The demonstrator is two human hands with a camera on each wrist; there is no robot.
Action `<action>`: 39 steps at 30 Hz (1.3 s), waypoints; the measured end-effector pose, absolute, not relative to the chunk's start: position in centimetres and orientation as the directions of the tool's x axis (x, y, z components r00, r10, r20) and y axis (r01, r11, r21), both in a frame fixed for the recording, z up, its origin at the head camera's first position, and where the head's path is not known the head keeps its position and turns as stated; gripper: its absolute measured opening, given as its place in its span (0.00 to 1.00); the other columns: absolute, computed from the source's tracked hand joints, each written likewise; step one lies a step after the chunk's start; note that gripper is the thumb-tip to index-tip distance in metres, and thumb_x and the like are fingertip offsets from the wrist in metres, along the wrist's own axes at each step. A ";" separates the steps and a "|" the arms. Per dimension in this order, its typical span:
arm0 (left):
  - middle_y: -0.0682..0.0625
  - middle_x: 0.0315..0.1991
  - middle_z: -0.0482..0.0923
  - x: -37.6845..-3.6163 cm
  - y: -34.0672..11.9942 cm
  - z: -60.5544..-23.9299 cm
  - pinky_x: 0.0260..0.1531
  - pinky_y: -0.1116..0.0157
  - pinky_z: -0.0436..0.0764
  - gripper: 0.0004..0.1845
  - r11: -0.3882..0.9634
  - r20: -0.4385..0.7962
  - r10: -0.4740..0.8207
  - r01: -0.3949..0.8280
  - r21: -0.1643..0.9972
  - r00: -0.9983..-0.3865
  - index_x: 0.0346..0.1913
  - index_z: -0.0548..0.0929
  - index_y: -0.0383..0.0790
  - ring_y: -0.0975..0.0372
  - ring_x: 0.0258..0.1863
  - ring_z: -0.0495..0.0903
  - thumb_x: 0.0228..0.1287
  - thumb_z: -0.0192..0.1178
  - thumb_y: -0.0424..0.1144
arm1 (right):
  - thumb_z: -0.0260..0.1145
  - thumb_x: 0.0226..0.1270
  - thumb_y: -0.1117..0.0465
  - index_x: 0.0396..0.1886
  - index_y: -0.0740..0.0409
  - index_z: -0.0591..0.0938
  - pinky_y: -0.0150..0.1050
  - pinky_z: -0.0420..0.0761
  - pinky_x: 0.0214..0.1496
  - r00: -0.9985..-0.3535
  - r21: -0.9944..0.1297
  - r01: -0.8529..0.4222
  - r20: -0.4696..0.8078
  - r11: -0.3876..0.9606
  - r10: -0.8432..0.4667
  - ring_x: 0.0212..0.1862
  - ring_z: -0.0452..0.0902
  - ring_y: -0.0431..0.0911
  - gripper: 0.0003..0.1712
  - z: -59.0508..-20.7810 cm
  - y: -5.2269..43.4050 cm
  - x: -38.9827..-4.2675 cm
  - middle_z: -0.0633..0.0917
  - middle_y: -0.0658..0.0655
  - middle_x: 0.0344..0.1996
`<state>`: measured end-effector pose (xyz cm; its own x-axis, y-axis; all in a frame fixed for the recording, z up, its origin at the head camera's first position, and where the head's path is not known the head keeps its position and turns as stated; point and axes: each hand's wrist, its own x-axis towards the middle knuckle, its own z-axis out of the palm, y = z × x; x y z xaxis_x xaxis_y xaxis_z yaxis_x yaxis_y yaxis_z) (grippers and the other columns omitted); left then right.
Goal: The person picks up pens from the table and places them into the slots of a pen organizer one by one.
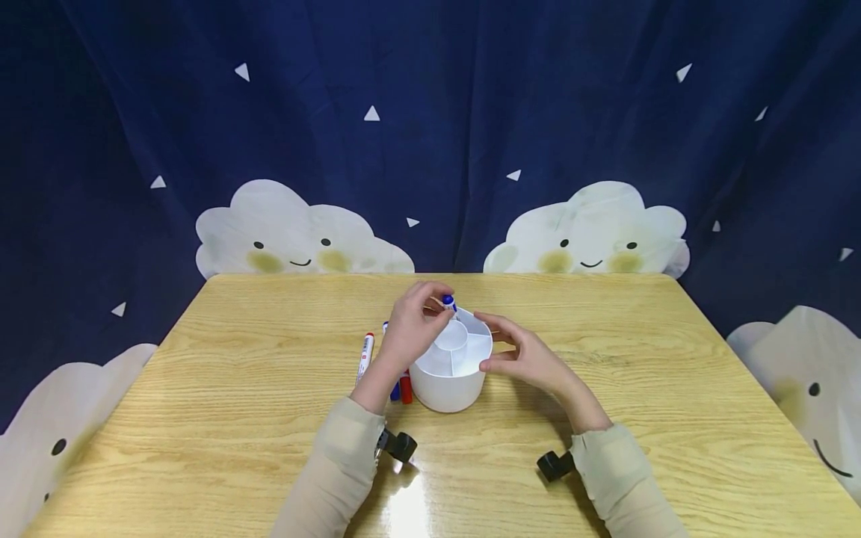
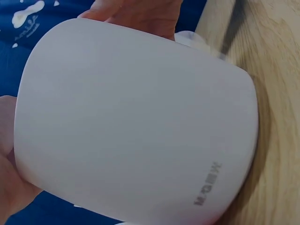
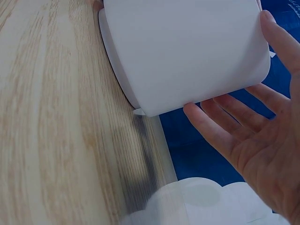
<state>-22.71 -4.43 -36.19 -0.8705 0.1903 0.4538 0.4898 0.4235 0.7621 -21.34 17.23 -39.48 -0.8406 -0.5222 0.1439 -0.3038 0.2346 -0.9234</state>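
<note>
A round white pen organizer [image 1: 447, 392] with several compartments stands upright on the table. My left hand [image 1: 412, 325] reaches over its left side and pinches a blue-capped marker [image 1: 448, 300] at its upper end; the marker stands nearly upright at the back compartment, its lower part hidden by the hand and wall. At the organizer's right side, my right hand [image 1: 531, 360] holds the wall, thumb in front and fingers behind. The right wrist view shows those fingers [image 3: 213, 131] against the organizer's edge. In the left wrist view the organizer's wall [image 2: 136, 117] hides the marker.
Left of the organizer, on the wooden table [image 1: 235, 418], lie a white marker with a red end [image 1: 366, 351], a red cap [image 1: 406, 388] and a blue cap [image 1: 394, 392], partly covered by my left forearm. A dark blue curtain [image 1: 430, 134] with clouds hangs behind the table.
</note>
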 end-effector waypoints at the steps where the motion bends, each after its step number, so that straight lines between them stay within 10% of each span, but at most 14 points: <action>1: 0.49 0.43 0.77 -22.7 -4.4 -36.2 0.39 0.68 0.80 0.15 0.437 0.448 0.191 0.484 0.758 -0.873 0.47 0.78 0.40 0.62 0.36 0.79 0.55 0.62 0.32 | 0.70 0.52 0.60 0.66 0.50 0.63 0.46 0.78 0.50 -0.841 -0.924 -0.303 0.144 0.234 -0.522 0.56 0.68 0.55 0.41 -39.5 17.2 -21.3 0.68 0.56 0.61; 39: 0.44 0.42 0.78 -23.3 -13.7 -40.7 0.42 0.59 0.78 0.15 0.500 0.248 0.028 0.229 0.835 -0.968 0.48 0.78 0.37 0.55 0.40 0.77 0.58 0.60 0.35 | 0.70 0.51 0.62 0.66 0.51 0.63 0.35 0.80 0.47 -0.849 -0.934 -0.278 0.128 0.226 -0.513 0.56 0.68 0.57 0.42 -39.4 17.2 -21.2 0.69 0.59 0.60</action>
<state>-23.26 -13.71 -40.70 -0.9683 0.0280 0.2481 0.2285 0.4998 0.8354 -21.24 17.20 -39.41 -0.8488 -0.5129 0.1282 -0.2777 0.2263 -0.9336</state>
